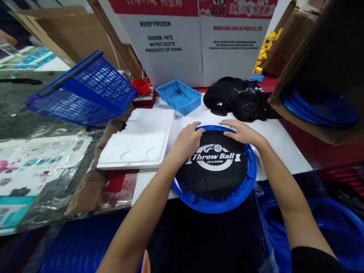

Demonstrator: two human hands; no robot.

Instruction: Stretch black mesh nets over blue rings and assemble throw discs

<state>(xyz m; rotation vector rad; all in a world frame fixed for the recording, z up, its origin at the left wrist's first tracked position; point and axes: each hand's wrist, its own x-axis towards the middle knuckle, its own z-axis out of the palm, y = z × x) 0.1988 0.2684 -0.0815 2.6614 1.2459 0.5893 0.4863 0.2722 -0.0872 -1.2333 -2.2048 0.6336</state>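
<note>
Wht-topped tbl [284, 148], lg ctn [182, 64] behind, brn box [308, 127] R

Tilted blue basket [93, 94] at left, red cup [140, 88] beside it, foam slab [142, 138], white carton [176, 66] marked KEEP FROZEN behind, yellow pieces [265, 53] at upper right, printed packaging [42, 163] at far left

Over the near edge of the white counter [280, 144], we see a glossy blue plastic ring [212, 204] around a black mesh disc [216, 183] with white "Throw Ball" print. By the far edge we find a light-blue rectangular plastic tray [191, 105] and black crumpled fabric [240, 100] bearing white marks; at the left edge, a white foam slab [140, 137].
</note>
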